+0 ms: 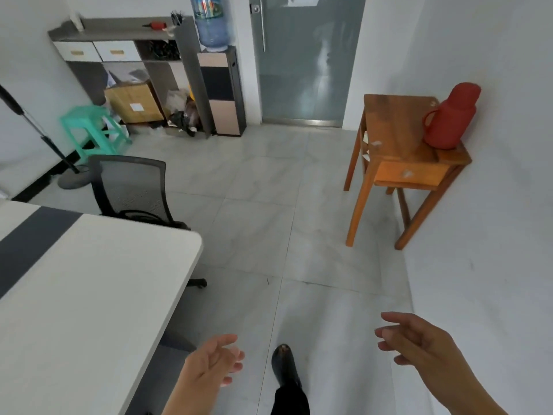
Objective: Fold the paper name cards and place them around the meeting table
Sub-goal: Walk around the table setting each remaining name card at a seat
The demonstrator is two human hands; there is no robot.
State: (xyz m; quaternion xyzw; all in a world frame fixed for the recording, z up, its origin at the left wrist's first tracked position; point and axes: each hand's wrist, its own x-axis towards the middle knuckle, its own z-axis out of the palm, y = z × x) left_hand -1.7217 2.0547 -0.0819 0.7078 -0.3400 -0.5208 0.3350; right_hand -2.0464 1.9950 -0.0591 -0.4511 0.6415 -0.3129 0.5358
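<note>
Far left, the long white meeting table with a dark grey stripe across it (98, 283) fills the corner of view, its top bare as far as the frame shows, and no paper name cards can be seen on it or anywhere else. Just behind its rounded end sits the black mesh-backed office chair (131, 187), pushed in close. Moving across, the left hand (214, 362) hangs loose beside the table's near edge, fingers curled softly and holding nothing. A black shoe (285, 365) steps out on the pale tiled floor between the two hands. Then the right hand (419, 344), also slack and carrying nothing, fingers pointing inward. Far right, a small brown wooden side table (398, 136) stands against the wall with a red plastic thermos jug (450, 118) on top. The table lies left of the body, its long axis running away leftward, so the left hand is plainly nearer. The cards, it seems, must be found first.
</note>
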